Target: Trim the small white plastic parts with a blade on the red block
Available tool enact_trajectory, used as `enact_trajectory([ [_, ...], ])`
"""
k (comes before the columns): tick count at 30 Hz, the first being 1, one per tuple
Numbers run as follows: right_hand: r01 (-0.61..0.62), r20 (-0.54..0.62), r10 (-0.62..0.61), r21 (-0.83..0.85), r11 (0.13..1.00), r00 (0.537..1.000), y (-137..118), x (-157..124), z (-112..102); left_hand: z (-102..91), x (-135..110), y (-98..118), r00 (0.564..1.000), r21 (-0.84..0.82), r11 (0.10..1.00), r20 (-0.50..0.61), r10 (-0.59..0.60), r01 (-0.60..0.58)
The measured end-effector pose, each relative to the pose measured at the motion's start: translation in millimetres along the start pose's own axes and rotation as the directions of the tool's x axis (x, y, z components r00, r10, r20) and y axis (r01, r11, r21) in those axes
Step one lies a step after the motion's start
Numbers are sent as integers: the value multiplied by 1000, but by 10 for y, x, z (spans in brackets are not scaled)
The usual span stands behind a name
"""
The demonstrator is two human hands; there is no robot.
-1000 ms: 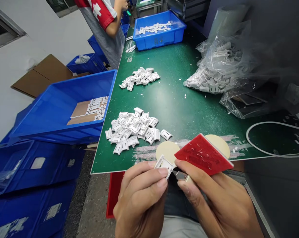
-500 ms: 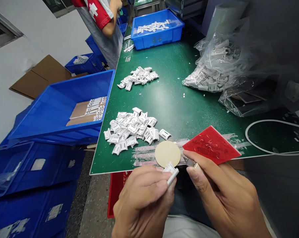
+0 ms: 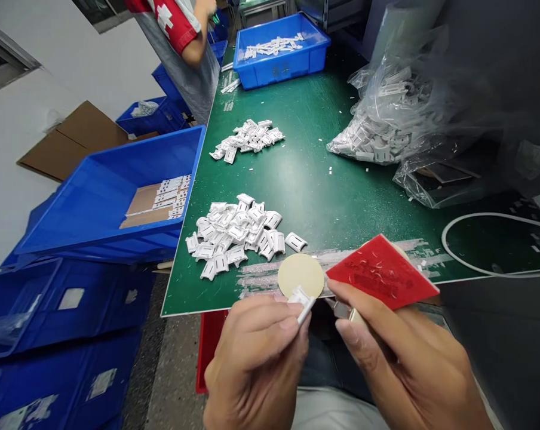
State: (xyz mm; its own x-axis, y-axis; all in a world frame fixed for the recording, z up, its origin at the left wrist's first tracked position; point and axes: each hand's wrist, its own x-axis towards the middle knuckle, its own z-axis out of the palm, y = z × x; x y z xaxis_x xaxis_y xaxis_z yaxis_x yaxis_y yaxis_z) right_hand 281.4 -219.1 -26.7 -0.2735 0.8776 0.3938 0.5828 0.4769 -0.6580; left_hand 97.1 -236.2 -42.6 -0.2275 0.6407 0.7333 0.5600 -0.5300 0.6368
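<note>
My left hand (image 3: 261, 352) pinches a small white plastic part (image 3: 303, 303) with a raised edge, held just in front of the table edge. My right hand (image 3: 404, 352) is closed on a small knife-like tool (image 3: 341, 309) with a metal front and a pale handle; its tip points toward the white part, with a gap between them. Behind the left fingers, a round cream disc (image 3: 301, 276) lies at the table edge. Beyond the right fingers is a red square pad (image 3: 382, 272) with white shavings on it; whether the hand touches it cannot be seen.
A pile of white curved parts (image 3: 238, 230) covers the table's near left, with a smaller pile (image 3: 249, 140) behind. A clear bag of parts (image 3: 382, 131) stands right, a blue bin (image 3: 283, 68) at the back. Left is a large blue crate (image 3: 104, 245); a person (image 3: 184, 48) stands beyond.
My left hand and the white part have shifted slightly left. More of the tool's narrow metal tip shows, and the red pad sits a little lower in view.
</note>
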Motion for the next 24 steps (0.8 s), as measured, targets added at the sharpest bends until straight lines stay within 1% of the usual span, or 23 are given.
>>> enact_trajectory([
  [2, 64, 49, -63, -20, 998, 997, -11, 0, -18, -17, -4, -7, 1000, 17, 1000, 9, 21, -21],
  [4, 97, 84, -93, -42, 994, 992, -23, 1, -24, -24, -9, -9, 999, 26, 999, 7, 36, -36],
  [9, 98, 86, -95, -30, 995, 992, -48, 9, 4, 0, -8, -10, 999, 22, 999, -28, 27, -26],
  [13, 97, 90, -95, -28, 995, 991, -48, 25, 15, 13, -8, -34, 995, 21, 996, -50, 92, -91],
  [15, 95, 105, -92, -24, 995, 990, -41, 23, 16, 9, -13, -44, 993, 20, 994, -56, 104, -103],
  [19, 91, 90, -89, -21, 996, 992, -31, 15, 41, -27, -34, -55, 999, 13, 999, -22, 36, -36],
  [22, 92, 70, -89, -48, 995, 994, -29, 45, 75, -60, -50, -60, 999, 18, 999, -17, 46, -46],
  [24, 81, 14, -80, -91, 993, 997, -23, 81, 91, -69, -52, -48, 998, 21, 998, -11, 64, -64],
])
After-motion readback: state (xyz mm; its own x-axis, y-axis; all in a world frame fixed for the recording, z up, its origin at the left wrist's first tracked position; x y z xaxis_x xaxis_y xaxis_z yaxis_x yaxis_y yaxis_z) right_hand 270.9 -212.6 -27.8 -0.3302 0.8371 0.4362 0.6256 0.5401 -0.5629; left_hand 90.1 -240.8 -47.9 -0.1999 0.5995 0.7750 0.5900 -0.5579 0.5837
